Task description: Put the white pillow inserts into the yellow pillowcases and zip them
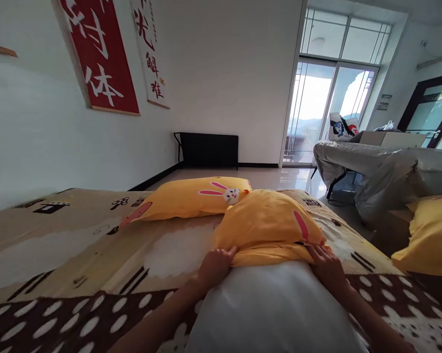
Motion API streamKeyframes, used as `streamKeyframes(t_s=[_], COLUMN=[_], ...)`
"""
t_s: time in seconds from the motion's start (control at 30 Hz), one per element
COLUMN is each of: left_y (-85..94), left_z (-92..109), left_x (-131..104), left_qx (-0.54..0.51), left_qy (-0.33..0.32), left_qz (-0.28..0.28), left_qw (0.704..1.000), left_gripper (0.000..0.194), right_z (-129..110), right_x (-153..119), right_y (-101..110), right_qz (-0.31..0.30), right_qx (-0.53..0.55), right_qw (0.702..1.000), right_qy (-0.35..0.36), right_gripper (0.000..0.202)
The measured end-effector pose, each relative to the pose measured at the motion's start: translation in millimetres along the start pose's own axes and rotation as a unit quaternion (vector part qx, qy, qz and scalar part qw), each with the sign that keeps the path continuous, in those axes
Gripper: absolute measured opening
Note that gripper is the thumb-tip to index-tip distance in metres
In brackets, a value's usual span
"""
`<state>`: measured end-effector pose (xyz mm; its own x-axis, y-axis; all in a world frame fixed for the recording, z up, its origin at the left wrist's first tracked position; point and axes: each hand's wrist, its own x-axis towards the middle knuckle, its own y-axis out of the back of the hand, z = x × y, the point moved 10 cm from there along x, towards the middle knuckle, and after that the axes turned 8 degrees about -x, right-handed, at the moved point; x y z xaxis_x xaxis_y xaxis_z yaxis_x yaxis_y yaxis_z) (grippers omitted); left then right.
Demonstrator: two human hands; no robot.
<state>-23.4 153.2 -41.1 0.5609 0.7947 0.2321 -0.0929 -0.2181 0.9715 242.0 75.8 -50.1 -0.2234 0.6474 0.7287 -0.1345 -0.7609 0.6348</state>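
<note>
A white pillow (276,309) lies on the bed (77,245), its near end toward the bed's near edge and its far end already inside a yellow pillowcase (268,225) with a pink rabbit-ear print. The left hand (215,267) is clenched on the left side of the case's open hem, fingers curled over the fabric, and the right hand (327,267) is grasping the hem on the right side, thumb and fingers pinching the cloth against the pillow. The step in hand looks like drawing the case down over the pillow. To do it well, the two hands should pull toward the near edge evenly, so that the hem stays square across the pillow and does not ride up on one side. The bunched folds just beyond the hem suggest slack gathered there; small alternating tugs, with the pillow pressed flat into the bed, would likely feed that slack along better than one hard pull. The far corners of the pillow cannot be seen inside the case, so whether they sit in the case's corners cannot be told. A second pillow (191,196) in a matching yellow case lies beyond, toward the bed's far edge, just beside the first.
</note>
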Motion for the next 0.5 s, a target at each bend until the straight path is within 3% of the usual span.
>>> streamKeyframes(t_s=[0.17,0.23,0.33,0.37,0.43,0.5], left_y=[58.7,53.7,11.7,4.3,12.6,46.6], left_z=[-8,4,21,24,28,33], left_x=[-29,-46,-74,-81,-92,-103], left_qx=[-0.004,-0.003,0.006,0.008,0.0,-0.027], left_qy=[-0.001,-0.053,-0.123,-0.132,-0.147,-0.179], left_qz=[0.075,0.056,-0.041,-0.05,-0.007,0.102], left_qw=[0.997,0.997,0.992,0.99,0.989,0.978], left_gripper=[0.018,0.023,0.036,0.036,0.03,0.022], right_z=[15,1,-19,-18,-6,20], right_x=[-7,-19,-49,-60,-84,-108], right_y=[59,69,73,76,86,99], right_qz=[0.102,0.098,0.052,0.038,0.023,0.022], right_qx=[0.014,0.033,0.075,0.092,0.128,0.142], right_qw=[0.994,0.993,0.991,0.99,0.988,0.989], right_qy=[0.023,0.059,0.101,0.103,0.085,0.029], right_gripper=[0.023,0.029,0.037,0.038,0.037,0.04])
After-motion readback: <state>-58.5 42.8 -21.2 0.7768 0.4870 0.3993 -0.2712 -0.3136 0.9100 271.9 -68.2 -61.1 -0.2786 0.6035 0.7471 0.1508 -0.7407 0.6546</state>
